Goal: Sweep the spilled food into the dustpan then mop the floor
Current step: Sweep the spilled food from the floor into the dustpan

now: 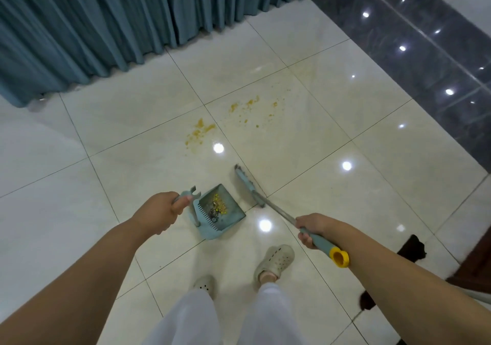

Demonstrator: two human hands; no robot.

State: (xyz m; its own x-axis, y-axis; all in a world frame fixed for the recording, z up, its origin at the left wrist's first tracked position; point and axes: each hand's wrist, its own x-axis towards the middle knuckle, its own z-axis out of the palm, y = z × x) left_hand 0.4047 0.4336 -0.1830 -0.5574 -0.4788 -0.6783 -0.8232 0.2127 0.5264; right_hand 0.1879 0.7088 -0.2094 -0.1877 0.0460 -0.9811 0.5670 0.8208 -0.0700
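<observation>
A teal dustpan (233, 210) stands on the pale floor tiles with yellow bits and dark debris inside it. My left hand (162, 209) grips the top of its upright handle. My right hand (312, 229) grips the teal grip of a broom handle with a yellow end cap. The broom head (248, 185) rests on the floor just right of the pan. Yellow spilled food (200, 129) lies smeared on the tiles beyond the pan. More crumbs (251, 104) are scattered farther back to the right.
A teal curtain (106, 25) hangs along the far left. A dark glossy tile strip (425, 52) runs along the right. My two feet in pale clogs (276, 261) stand behind the pan. Dark wooden furniture (475, 267) sits at the right edge.
</observation>
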